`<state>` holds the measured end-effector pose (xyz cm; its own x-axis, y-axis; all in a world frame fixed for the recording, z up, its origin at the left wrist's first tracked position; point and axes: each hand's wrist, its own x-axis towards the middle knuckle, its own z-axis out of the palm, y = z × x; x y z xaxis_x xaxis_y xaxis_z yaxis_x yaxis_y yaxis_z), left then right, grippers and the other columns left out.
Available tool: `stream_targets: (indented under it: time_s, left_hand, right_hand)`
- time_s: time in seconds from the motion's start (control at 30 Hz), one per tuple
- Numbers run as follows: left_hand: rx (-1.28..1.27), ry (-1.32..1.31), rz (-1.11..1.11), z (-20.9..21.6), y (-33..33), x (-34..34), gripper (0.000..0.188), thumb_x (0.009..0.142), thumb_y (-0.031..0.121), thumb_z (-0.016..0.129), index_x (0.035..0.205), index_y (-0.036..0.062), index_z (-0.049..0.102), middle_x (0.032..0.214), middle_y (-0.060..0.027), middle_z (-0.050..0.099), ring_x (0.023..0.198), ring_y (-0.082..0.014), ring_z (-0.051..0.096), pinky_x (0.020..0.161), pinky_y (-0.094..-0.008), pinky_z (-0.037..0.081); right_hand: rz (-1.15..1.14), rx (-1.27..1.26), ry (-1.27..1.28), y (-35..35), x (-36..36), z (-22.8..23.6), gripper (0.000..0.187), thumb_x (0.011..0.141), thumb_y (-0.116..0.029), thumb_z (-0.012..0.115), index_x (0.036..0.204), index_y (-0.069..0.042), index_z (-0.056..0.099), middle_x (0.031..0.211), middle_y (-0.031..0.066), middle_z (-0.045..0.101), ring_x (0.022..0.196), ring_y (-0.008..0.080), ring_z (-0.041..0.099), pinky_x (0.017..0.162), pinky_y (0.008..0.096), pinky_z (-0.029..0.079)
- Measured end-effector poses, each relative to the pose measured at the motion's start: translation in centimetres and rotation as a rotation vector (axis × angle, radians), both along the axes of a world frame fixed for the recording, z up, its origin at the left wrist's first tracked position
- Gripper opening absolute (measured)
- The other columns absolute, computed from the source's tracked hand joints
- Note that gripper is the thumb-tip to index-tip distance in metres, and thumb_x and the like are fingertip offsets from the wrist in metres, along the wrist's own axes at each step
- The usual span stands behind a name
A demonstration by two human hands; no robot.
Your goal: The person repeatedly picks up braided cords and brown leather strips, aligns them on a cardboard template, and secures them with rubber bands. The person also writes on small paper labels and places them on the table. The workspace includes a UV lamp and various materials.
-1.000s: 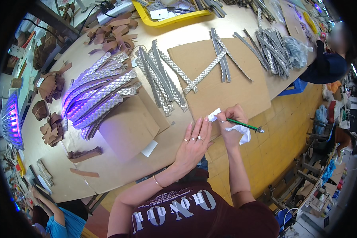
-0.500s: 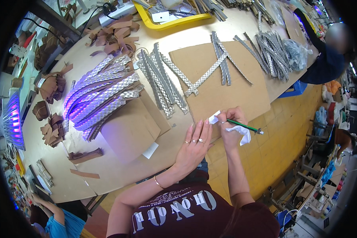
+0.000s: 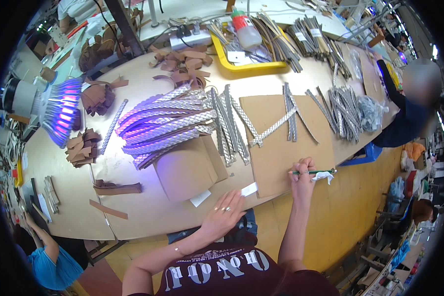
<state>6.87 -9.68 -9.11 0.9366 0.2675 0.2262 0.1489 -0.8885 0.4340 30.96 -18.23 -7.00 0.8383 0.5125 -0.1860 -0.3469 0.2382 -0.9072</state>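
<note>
Head view: the right hand (image 3: 302,178) is closed around a green pencil (image 3: 314,172), which lies roughly level, its shaft extending to the right of the fingers. A crumpled white cloth (image 3: 323,177) sits just beside the hand, under the far end of the pencil. The hand rests at the near right corner of a brown cardboard sheet (image 3: 276,153) that lies flat on the surface (image 3: 148,212). On the sheet, well above the hand, lie silver braided strips (image 3: 274,127), two of them crossing. The left hand (image 3: 223,217) is open, fingers spread and flat, palm down at the near edge of the surface, holding nothing. Its fingertips lie just beside a small white paper slip (image 3: 249,189); a second white slip (image 3: 200,198) lies near, to its left. A folded brown cardboard piece (image 3: 187,170) sits above the left hand, and beyond it a fanned pile of silver braided strips (image 3: 167,126) is lit violet by a lamp (image 3: 59,111).
</note>
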Motion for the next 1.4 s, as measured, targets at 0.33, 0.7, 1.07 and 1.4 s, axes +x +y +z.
stream_targets:
  time_s: [0.33, 0.7, 1.07, 1.4]
  left_hand:
    - [0.096, -0.010, 0.135, 0.2, 0.5, -5.1, 0.054, 0.085, 0.037, 0.067, 0.126, 0.0031, 0.057, 0.136, -0.0191, 0.048, 0.126, -0.0313, 0.047, 0.106, -0.0441, 0.038]
    - [0.316, -0.023, 0.253, -0.4, -0.2, -3.9, 0.048, 0.087, 0.045, 0.062, 0.127, 0.0193, 0.059, 0.136, -0.0087, 0.050, 0.127, -0.0225, 0.046, 0.111, -0.0406, 0.028]
    - [0.235, -0.031, 0.172, -0.3, 0.2, -3.9, 0.040, 0.083, 0.041, 0.068, 0.116, 0.0172, 0.065, 0.130, -0.0151, 0.054, 0.121, -0.0292, 0.052, 0.106, -0.0416, 0.036]
    - [-0.084, -0.143, -0.037, 2.1, -0.1, -1.0, 0.051, 0.087, 0.031, 0.065, 0.130, 0.0072, 0.055, 0.141, -0.0141, 0.047, 0.130, -0.0297, 0.044, 0.108, -0.0436, 0.035]
  right_hand:
    - [0.274, -0.709, -1.316, 16.0, 9.5, 5.3, 0.020, 0.087, -0.010, 0.061, 0.102, 0.002, 0.062, 0.095, 0.0197, 0.063, 0.087, 0.0364, 0.061, 0.079, 0.0414, 0.048]
    - [0.626, -1.413, -1.122, 31.6, 15.4, 4.3, 0.051, 0.066, -0.032, 0.079, 0.108, -0.004, 0.069, 0.110, 0.0155, 0.069, 0.104, 0.0311, 0.066, 0.089, 0.0404, 0.052]
    - [0.516, -0.868, -1.109, 27.5, 18.5, 3.2, 0.021, 0.079, -0.016, 0.071, 0.091, 0.000, 0.073, 0.068, 0.0115, 0.065, 0.063, 0.0170, 0.058, 0.065, 0.0358, 0.047]
    - [0.895, -1.030, -0.747, 7.9, 9.2, 8.1, 0.027, 0.085, -0.021, 0.067, 0.095, 0.004, 0.067, 0.064, 0.0066, 0.057, 0.064, 0.0130, 0.052, 0.059, 0.0348, 0.042]
